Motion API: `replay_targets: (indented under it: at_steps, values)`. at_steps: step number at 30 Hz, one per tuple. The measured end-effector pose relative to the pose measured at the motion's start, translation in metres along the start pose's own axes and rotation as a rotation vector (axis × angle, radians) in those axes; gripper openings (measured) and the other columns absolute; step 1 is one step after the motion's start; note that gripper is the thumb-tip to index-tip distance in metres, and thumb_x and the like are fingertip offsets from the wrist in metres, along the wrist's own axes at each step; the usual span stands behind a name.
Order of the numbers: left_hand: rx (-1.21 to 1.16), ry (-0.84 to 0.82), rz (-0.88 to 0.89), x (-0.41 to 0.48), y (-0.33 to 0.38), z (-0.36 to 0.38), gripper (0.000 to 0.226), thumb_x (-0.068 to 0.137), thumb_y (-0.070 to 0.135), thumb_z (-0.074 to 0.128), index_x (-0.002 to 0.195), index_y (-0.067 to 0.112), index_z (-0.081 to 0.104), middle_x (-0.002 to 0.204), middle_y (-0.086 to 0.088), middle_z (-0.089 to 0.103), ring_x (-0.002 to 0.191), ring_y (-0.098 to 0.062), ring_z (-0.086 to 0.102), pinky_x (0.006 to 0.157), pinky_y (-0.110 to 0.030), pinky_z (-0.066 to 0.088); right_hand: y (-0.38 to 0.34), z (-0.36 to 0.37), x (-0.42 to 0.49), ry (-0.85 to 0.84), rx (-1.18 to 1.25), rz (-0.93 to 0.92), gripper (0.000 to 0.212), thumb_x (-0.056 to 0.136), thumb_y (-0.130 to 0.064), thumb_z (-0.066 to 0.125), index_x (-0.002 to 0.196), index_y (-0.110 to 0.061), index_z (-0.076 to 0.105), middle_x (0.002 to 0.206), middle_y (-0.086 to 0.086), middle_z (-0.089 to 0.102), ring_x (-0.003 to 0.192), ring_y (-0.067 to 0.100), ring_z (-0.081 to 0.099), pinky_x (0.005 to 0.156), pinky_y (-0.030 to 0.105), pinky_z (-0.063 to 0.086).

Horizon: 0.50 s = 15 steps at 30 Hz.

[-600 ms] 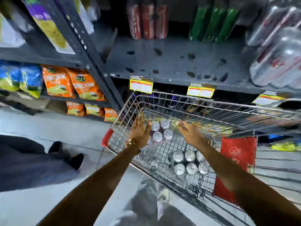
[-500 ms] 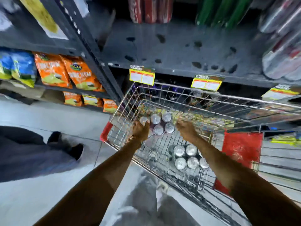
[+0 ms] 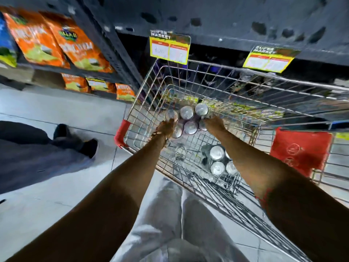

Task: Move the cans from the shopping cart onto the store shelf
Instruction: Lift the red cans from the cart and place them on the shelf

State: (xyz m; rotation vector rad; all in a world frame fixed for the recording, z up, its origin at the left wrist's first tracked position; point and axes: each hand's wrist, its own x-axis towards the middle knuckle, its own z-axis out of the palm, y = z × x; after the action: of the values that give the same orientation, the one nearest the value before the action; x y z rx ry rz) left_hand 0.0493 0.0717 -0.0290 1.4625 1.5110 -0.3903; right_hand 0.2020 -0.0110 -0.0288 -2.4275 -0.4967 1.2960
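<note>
A wire shopping cart (image 3: 139, 91) stands against a dark store shelf (image 3: 226, 19). Inside it at the far end sits a pack of silver-topped cans (image 3: 187, 112). My left hand (image 3: 166, 127) presses on the pack's left side and my right hand (image 3: 213, 123) on its right side, so the pack is clasped between them. My fingers are hidden down beside the cans. A second pack of cans (image 3: 217, 153) lies nearer to me in the cart, partly under my right forearm.
Yellow price tags (image 3: 169, 48) (image 3: 269, 59) hang from the shelf edge above the cart. A red flap (image 3: 300, 150) is at the cart's right. Orange snack bags (image 3: 79, 46) fill shelves at left. Another person's legs (image 3: 37, 148) stand on the floor at left.
Both hands have reached further down and forward into the cart and closed in on the sides of the far pack. The view has tilted down toward the cart.
</note>
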Motion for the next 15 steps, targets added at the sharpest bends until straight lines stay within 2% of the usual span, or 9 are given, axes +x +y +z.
replay_targets:
  at_steps: [6,9,11,15]
  values:
    - [-0.204,0.002,-0.083,-0.009,0.0,0.011,0.061,0.101,0.045,0.021,0.134,0.001,0.049,0.127,-0.029,0.058,0.117,-0.039,0.058,0.092,-0.039,0.046,0.001,0.005,0.004,0.016,0.104,0.066,0.042,0.095,-0.032,0.044,0.118,0.0,0.057,0.126,0.023,0.059,0.116,0.036,0.056,0.083,0.032,0.042]
    - [-0.313,0.057,-0.113,-0.01,0.003,0.013,0.06,0.101,0.043,0.026,0.123,-0.004,0.055,0.125,-0.028,0.061,0.116,-0.039,0.059,0.092,-0.041,0.048,0.0,0.005,0.005,0.022,0.151,0.086,0.041,0.095,-0.032,0.044,0.121,-0.001,0.056,0.128,0.022,0.058,0.116,0.035,0.056,0.083,0.031,0.043]
    - [-0.349,0.067,-0.141,-0.009,0.005,0.015,0.059,0.101,0.043,0.028,0.124,-0.005,0.053,0.126,-0.026,0.061,0.118,-0.038,0.058,0.092,-0.039,0.047,0.001,0.006,0.008,0.025,0.152,0.088,0.042,0.096,-0.033,0.043,0.122,-0.002,0.055,0.129,0.022,0.057,0.118,0.035,0.055,0.089,0.034,0.045]
    - [-0.436,0.087,-0.198,-0.009,0.012,0.019,0.058,0.1,0.043,0.028,0.132,-0.002,0.046,0.133,-0.024,0.055,0.12,-0.038,0.055,0.099,-0.04,0.046,-0.006,0.007,0.008,0.041,0.227,0.117,0.039,0.095,-0.029,0.043,0.123,-0.003,0.054,0.13,0.021,0.056,0.117,0.034,0.054,0.078,0.03,0.039]
